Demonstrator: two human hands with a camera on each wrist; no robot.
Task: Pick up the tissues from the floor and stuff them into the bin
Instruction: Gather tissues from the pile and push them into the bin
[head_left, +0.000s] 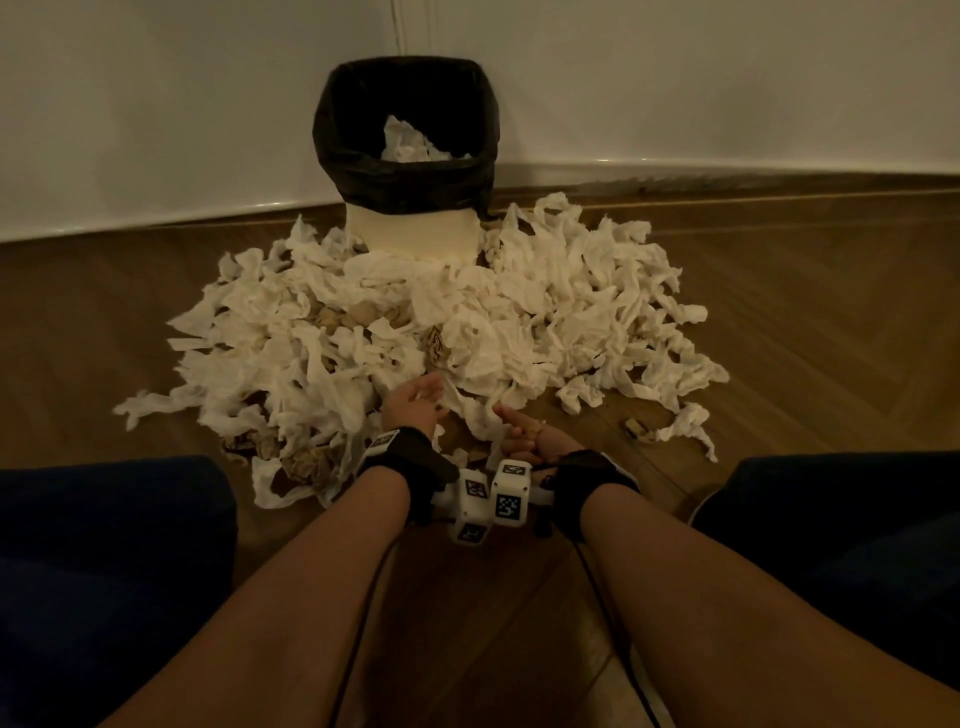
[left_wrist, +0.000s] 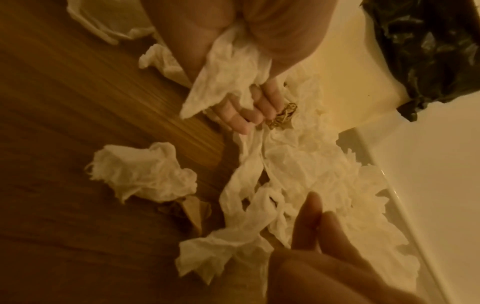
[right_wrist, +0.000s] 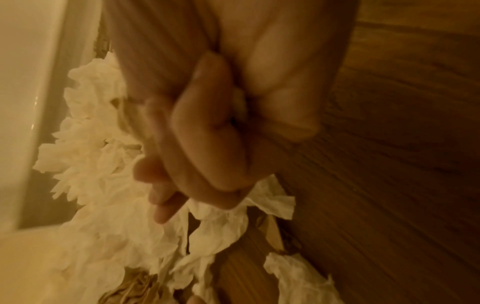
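A white bin (head_left: 421, 234) with a black liner (head_left: 332, 135) stands against the wall and holds some white tissue (head_left: 410, 143). A wide heap of crumpled white tissues (head_left: 519, 312) covers the floor in front of it. My left hand (head_left: 415, 402) rests at the heap's near edge with its fingers (left_wrist: 309, 224) straight and holding nothing. My right hand (head_left: 519, 434) is beside it, fingers curled. In the left wrist view it grips a white tissue (left_wrist: 226, 78). In the right wrist view the curled right hand (right_wrist: 207, 144) has tissue (right_wrist: 262, 197) sticking out below it.
Brown crumpled paper (head_left: 436, 348) lies mixed into the heap. Loose tissues (head_left: 685, 426) lie on the wooden floor (head_left: 805, 338) at the right. My knees in dark cloth (head_left: 104, 571) frame the near floor. The white wall (head_left: 727, 78) and skirting close the back.
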